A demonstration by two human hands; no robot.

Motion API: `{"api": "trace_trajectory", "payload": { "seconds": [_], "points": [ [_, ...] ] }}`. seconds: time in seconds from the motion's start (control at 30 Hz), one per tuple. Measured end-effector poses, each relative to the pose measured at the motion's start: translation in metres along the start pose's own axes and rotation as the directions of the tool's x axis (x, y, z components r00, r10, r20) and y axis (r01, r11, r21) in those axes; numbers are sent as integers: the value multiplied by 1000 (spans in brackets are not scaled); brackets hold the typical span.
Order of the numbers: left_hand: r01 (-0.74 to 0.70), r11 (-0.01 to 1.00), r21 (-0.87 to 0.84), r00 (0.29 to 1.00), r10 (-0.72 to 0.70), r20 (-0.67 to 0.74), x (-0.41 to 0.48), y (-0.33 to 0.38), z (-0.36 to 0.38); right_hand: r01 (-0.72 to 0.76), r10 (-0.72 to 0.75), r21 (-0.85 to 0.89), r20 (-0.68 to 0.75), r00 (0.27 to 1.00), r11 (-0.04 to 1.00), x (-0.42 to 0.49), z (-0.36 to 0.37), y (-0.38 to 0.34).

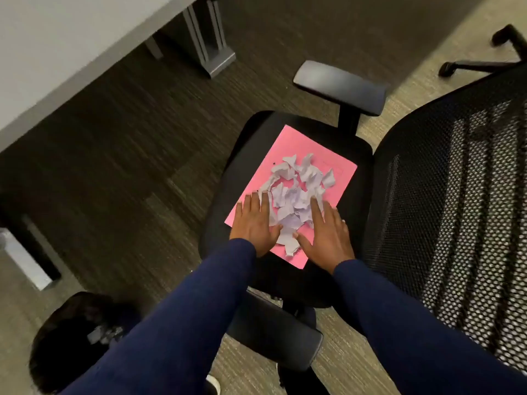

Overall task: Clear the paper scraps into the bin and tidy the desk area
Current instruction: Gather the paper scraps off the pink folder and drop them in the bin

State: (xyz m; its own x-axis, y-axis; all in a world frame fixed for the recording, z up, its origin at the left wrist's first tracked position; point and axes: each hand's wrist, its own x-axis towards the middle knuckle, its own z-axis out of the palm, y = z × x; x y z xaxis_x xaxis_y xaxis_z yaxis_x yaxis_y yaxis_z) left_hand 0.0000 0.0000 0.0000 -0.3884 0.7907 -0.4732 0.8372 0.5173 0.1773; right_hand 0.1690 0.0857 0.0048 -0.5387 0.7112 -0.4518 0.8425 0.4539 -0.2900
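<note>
scraps (296,195): heaped on the pink folder (288,155) on the chair (285,132) seat, frame centre.
your hands: left hand (253,223) and right hand (328,235) flat, fingers spread, flanking the heap; looks like corralling, nothing clamped.
bin (77,337): lower left, scraps inside.

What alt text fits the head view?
Two hands, left hand and right hand, lie flat either side of torn white paper scraps on a pink folder resting on a black office chair seat. A dark bin sits on the carpet at lower left, a grey desk at upper left.
</note>
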Motion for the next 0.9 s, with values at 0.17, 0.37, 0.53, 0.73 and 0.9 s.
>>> {"api": "trace_trajectory", "payload": {
  "seconds": [0.17, 0.37, 0.53, 0.73, 0.9],
  "points": [
    [-15, 1000, 2, 1000, 15, 14, 23, 6, 17, 23, -22, -31, 35, 999, 999, 25, 6, 5],
    [-55, 998, 16, 998, 54, 23, 48, 14, 38, 22, -17, -61, 83, 996, 998, 55, 16, 16],
    [-66, 996, 63, 996, 70, -56, 54, 11, 55, 65, -64, -145, 9, 998, 987, 71, 35, 20],
    [-105, 994, 12, 985, 106, -133, 53, -3, 72, 79, -91, -102, -123, 988, 992, 76, 52, 15],
    [-118, 989, -92, 981, 102, -167, 60, -12, 68, 116, -108, 34, -177, 978, 993, 84, 57, 15]
  ]
}}
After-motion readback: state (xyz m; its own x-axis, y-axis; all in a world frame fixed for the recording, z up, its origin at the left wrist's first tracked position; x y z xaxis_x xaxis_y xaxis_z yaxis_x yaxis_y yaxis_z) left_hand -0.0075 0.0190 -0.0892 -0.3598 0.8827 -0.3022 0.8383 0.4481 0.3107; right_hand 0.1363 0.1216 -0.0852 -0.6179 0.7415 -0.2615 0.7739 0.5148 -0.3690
